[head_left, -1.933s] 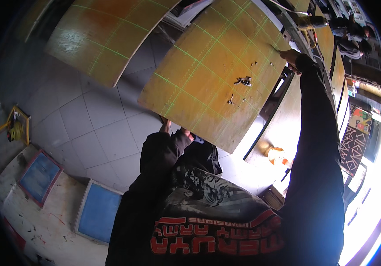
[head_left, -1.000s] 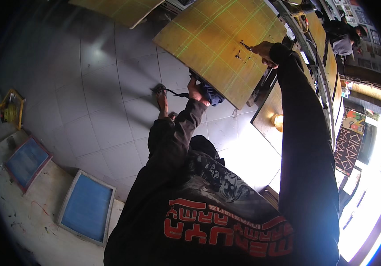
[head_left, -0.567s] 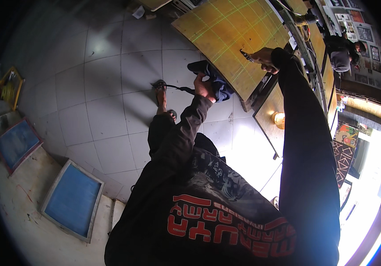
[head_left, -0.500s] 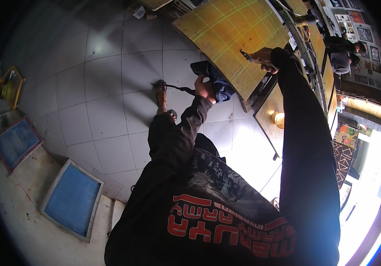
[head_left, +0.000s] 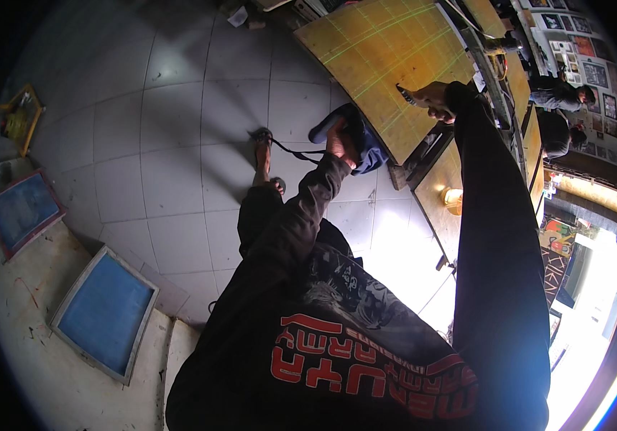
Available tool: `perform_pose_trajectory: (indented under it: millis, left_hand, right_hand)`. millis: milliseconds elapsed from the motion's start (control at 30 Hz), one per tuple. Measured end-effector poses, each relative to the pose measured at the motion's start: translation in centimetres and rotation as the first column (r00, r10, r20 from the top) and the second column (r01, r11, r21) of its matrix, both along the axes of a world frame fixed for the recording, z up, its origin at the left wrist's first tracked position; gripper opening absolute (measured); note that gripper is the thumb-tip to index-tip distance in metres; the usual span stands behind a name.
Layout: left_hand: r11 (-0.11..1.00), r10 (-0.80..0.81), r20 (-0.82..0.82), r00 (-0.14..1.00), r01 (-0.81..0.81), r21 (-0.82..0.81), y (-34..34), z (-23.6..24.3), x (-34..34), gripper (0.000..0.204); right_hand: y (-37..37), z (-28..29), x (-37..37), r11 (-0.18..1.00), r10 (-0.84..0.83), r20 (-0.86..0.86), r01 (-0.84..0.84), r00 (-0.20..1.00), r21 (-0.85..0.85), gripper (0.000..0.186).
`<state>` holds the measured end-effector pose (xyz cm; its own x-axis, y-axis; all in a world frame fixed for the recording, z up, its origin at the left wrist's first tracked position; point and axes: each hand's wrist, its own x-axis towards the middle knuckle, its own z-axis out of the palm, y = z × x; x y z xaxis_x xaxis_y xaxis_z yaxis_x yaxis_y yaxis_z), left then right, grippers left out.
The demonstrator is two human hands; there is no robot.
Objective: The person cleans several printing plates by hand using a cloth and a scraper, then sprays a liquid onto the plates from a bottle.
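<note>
My left hand is closed on a bunched dark blue cloth item, beside the near-left edge of a yellowish board. A thin black strap trails left from it over the floor; whether it is a bag or a garment I cannot tell. Above the board, which carries a grid of green lines, my right hand grips a small, slim dark object with pale stripes. One end of it sticks out past my fingers; its kind is too small to make out.
Two blue screens in frames lie on a pale surface at left. A yellow-framed item stands beyond them. Under the board a lower shelf bears an amber round object. Two people are at far right. My foot is on the tiles.
My left hand has shifted slightly right with the blue cloth and turned, so its back shows more. My right hand stays over the board, while the whole view has shifted a little.
</note>
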<state>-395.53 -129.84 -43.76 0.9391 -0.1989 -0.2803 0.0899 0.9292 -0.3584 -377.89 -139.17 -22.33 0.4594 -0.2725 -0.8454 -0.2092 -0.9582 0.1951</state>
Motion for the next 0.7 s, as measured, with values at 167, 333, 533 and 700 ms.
perform_pose_trajectory:
  millis: [167, 333, 533, 700]
  left_hand:
    - [0.995, -0.090, -0.027, 0.996, 0.089, -0.052, -0.4, 2.3, -0.2, 0.044]
    - [0.989, -0.096, -0.066, 0.993, 0.103, 0.104, -0.2, 4.0, -0.5, 0.048]
    - [0.987, -0.150, -0.109, 0.983, 0.155, 0.039, 0.2, 4.1, -1.2, 0.049]
    - [0.944, -0.159, -0.114, 0.981, 0.185, 0.275, 1.3, 2.3, -2.0, 0.058]
  right_hand:
    - [-1.6, -0.4, -1.0, 0.998, 0.006, -0.005, -0.006, 1.000, 0.064, 0.030]
    - [-1.7, -0.6, -5.1, 0.985, 0.058, 0.009, -0.059, 0.998, 0.163, 0.027]
    - [-4.5, -7.3, -11.4, 0.871, 0.366, 0.364, -0.453, 0.857, 0.190, 0.034]
    - [-0.8, -2.6, -15.9, 0.818, 0.366, 0.354, -0.479, 0.861, 0.318, 0.039]
